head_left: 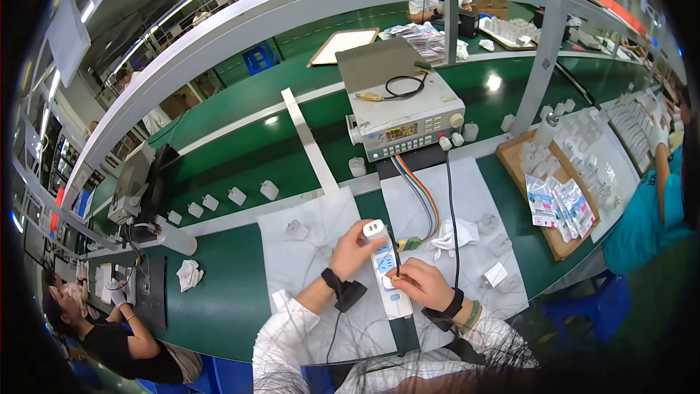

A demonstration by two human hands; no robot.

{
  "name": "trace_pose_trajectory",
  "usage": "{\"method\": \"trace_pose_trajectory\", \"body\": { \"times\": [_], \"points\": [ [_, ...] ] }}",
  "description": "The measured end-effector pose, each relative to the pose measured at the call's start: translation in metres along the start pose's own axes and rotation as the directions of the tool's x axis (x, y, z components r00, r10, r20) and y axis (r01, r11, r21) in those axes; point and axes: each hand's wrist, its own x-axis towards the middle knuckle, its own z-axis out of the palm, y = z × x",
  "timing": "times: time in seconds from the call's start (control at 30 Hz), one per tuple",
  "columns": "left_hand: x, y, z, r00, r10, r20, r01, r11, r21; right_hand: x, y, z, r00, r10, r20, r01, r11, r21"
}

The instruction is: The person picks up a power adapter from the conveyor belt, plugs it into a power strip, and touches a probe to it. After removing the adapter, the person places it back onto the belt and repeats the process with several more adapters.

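A white power strip (394, 300) with blue socket faces lies lengthwise in front of me. My left hand (354, 250) is closed at its far end, fingers around a small white charger (375, 230) whose port face points up. My right hand (425, 282) pinches beside the strip's middle, at what looks like the end of a thin dark cable (397, 252); the fingers partly hide it. Just right of the strip sits a small green connector (411, 244). A crumpled white glove (456, 237) lies beyond my right hand.
A grey test instrument (408, 120) with a lit display stands behind, with coloured wires (423, 193) running toward me. Several white chargers (269, 190) line the green bench. At right are a cardboard tray (558, 237) with packets and a co-worker in teal (645, 208). Another person (117, 343) works at left.
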Motion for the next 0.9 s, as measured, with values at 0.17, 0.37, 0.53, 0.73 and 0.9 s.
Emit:
{"method": "trace_pose_trajectory", "body": {
  "times": [0.17,0.37,0.53,0.73,0.9],
  "points": [
    [-0.009,0.013,0.012,0.988,0.152,-0.022,-0.12,0.851,0.512,0.002,0.005,-0.002,0.998,-0.068,-0.008,0.068,0.997,-0.047],
    [-0.013,0.017,0.016,0.953,0.303,0.015,-0.233,0.699,0.676,-0.002,0.004,-0.001,0.999,-0.039,-0.025,0.038,0.999,-0.025],
    [-0.016,0.013,0.013,0.982,0.189,0.015,-0.152,0.738,0.657,0.0,-0.002,-0.001,0.999,-0.032,0.0,0.032,0.999,-0.032],
    [-0.025,0.007,0.011,0.928,0.369,-0.042,-0.282,0.773,0.569,0.001,-0.003,-0.003,0.999,-0.046,-0.021,0.046,0.999,-0.015],
    [-0.058,0.027,0.01,0.876,0.452,0.17,-0.46,0.676,0.575,0.001,-0.005,-0.006,0.997,-0.071,-0.034,0.068,0.995,-0.076]
  ]
}}
